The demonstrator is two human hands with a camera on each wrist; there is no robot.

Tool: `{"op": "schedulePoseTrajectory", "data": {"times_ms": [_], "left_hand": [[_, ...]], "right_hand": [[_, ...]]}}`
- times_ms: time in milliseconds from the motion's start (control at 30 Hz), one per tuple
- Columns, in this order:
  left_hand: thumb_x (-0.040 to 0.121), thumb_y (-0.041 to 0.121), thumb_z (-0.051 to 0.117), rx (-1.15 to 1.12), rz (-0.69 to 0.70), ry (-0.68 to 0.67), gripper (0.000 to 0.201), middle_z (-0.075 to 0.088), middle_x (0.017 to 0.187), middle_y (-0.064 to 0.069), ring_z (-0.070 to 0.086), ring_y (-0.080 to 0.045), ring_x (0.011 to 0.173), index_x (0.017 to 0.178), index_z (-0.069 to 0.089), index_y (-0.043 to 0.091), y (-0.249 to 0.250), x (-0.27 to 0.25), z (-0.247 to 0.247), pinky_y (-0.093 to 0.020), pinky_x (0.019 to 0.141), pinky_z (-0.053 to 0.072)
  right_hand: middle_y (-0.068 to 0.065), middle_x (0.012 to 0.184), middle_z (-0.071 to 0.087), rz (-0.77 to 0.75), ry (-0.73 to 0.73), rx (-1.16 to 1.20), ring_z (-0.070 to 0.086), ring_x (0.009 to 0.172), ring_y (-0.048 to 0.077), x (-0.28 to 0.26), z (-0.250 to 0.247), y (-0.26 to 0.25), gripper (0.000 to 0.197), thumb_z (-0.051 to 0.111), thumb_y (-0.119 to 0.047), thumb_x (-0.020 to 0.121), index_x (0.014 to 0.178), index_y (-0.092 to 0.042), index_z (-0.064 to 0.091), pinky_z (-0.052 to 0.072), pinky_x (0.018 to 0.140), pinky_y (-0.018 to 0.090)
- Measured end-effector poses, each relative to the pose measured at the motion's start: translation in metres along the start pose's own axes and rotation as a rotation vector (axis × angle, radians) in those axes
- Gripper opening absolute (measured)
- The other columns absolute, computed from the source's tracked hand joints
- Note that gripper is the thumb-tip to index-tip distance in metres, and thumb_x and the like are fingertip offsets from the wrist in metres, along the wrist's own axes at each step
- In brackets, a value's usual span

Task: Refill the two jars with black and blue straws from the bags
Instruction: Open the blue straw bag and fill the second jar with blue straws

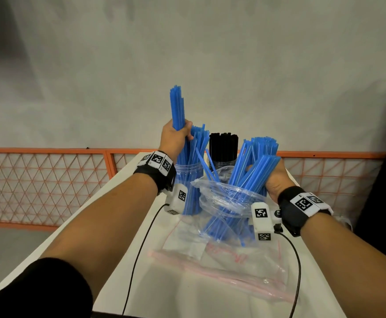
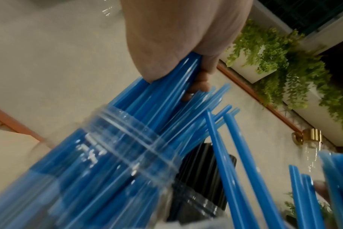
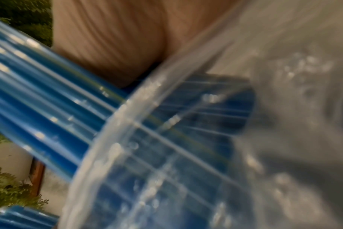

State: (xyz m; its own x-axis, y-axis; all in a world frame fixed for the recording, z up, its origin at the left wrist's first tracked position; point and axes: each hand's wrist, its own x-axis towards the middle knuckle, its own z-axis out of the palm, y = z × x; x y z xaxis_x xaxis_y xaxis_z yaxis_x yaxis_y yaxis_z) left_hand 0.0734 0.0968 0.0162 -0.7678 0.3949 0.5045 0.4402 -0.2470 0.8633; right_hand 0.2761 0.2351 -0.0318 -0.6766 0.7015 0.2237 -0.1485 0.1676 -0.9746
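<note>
My left hand (image 1: 176,136) grips a bundle of blue straws (image 1: 177,106) upright, its lower ends inside a clear jar (image 1: 188,177) that holds more blue straws. In the left wrist view the same hand (image 2: 186,46) holds the blue bundle (image 2: 166,83) above the jar's threaded mouth (image 2: 127,139). My right hand (image 1: 275,177) grips another bunch of blue straws (image 1: 254,166) that sticks out of a clear plastic bag (image 1: 228,203). Behind stands the second jar with black straws (image 1: 223,146). The right wrist view shows blurred blue straws (image 3: 49,108) entering the bag (image 3: 245,139).
An empty clear zip bag with a red strip (image 1: 222,267) lies flat on the white table (image 1: 164,290) near me. Camera cables trail over the table. An orange mesh fence (image 1: 38,184) runs behind the table, with a grey wall beyond.
</note>
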Motion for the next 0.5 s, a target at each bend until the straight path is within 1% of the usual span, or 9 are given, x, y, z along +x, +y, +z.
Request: {"op": "schedulePoseTrajectory", "data": {"times_ms": [33,100,167,233,300,367,400,467,500], "left_hand": [[0.093,0.009,0.063,-0.013,0.019,-0.008,0.007,0.057,0.065,-0.004,0.057,-0.01,0.056,0.093,0.056,0.011,0.005,0.003,0.0,-0.028,0.067,0.053],[0.088,0.008,0.069,-0.017,0.077,-0.002,0.02,0.06,0.077,-0.006,0.061,-0.013,0.063,0.101,0.054,0.014,0.017,0.012,-0.001,-0.027,0.068,0.056],[0.083,0.008,0.073,0.053,0.129,0.041,0.033,0.061,0.087,-0.007,0.062,-0.016,0.071,0.107,0.051,0.014,0.029,0.024,-0.001,-0.027,0.071,0.057],[0.081,0.008,0.072,0.158,0.173,0.079,0.04,0.061,0.089,-0.005,0.06,-0.016,0.073,0.113,0.05,0.015,0.036,0.032,-0.002,-0.028,0.071,0.056],[0.08,0.006,0.069,0.284,0.226,0.062,0.039,0.061,0.087,0.0,0.058,-0.015,0.07,0.114,0.053,0.018,0.038,0.037,-0.004,-0.028,0.068,0.055],[0.081,0.007,0.066,0.49,0.249,-0.034,0.032,0.06,0.086,0.003,0.058,-0.016,0.069,0.11,0.059,0.02,0.034,0.04,-0.006,-0.03,0.067,0.054],[0.081,0.008,0.065,0.578,0.239,-0.083,0.027,0.06,0.084,0.002,0.057,-0.015,0.068,0.105,0.062,0.02,0.031,0.04,-0.007,-0.03,0.065,0.052],[0.079,0.011,0.066,0.619,0.209,-0.1,0.019,0.06,0.078,0.002,0.056,-0.015,0.066,0.096,0.064,0.019,0.029,0.038,-0.007,-0.028,0.064,0.048],[0.078,0.013,0.067,0.604,0.224,-0.072,0.021,0.062,0.08,0.0,0.057,-0.018,0.07,0.098,0.063,0.018,0.029,0.037,-0.007,-0.029,0.065,0.048]], "right_hand": [[0.01,0.066,0.058,-0.001,-0.003,-0.002,0.058,0.062,0.025,0.0,0.0,0.0,0.021,0.057,0.002,0.086,0.069,-0.009,0.056,0.054,0.068,0.04],[0.01,0.066,0.057,-0.002,-0.004,-0.005,0.057,0.062,0.025,-0.001,0.0,-0.001,0.021,0.057,0.003,0.086,0.068,-0.009,0.056,0.053,0.067,0.038],[0.009,0.064,0.057,-0.007,-0.006,-0.01,0.057,0.06,0.024,-0.001,0.0,0.0,0.023,0.056,0.004,0.087,0.067,-0.009,0.055,0.053,0.064,0.037],[0.01,0.064,0.057,-0.002,0.004,-0.021,0.057,0.061,0.025,0.0,0.0,0.0,0.024,0.056,0.003,0.087,0.066,-0.008,0.055,0.053,0.068,0.04],[0.011,0.065,0.057,0.008,0.014,-0.041,0.057,0.063,0.027,0.002,0.0,0.0,0.023,0.057,0.003,0.086,0.066,-0.008,0.055,0.053,0.071,0.043],[0.01,0.065,0.056,0.015,0.021,-0.051,0.056,0.063,0.027,0.004,0.0,0.0,0.023,0.058,0.003,0.086,0.066,-0.008,0.054,0.053,0.071,0.042],[0.01,0.064,0.056,0.016,0.023,-0.051,0.056,0.062,0.027,0.004,0.0,0.0,0.023,0.058,0.003,0.085,0.066,-0.008,0.054,0.053,0.07,0.042],[0.01,0.064,0.056,0.016,0.024,-0.045,0.056,0.062,0.026,0.004,0.0,0.001,0.023,0.059,0.003,0.085,0.066,-0.009,0.054,0.053,0.07,0.042],[0.009,0.064,0.056,0.014,0.025,-0.045,0.057,0.062,0.026,0.005,0.0,0.001,0.024,0.059,0.004,0.085,0.065,-0.009,0.054,0.053,0.07,0.042]]}}
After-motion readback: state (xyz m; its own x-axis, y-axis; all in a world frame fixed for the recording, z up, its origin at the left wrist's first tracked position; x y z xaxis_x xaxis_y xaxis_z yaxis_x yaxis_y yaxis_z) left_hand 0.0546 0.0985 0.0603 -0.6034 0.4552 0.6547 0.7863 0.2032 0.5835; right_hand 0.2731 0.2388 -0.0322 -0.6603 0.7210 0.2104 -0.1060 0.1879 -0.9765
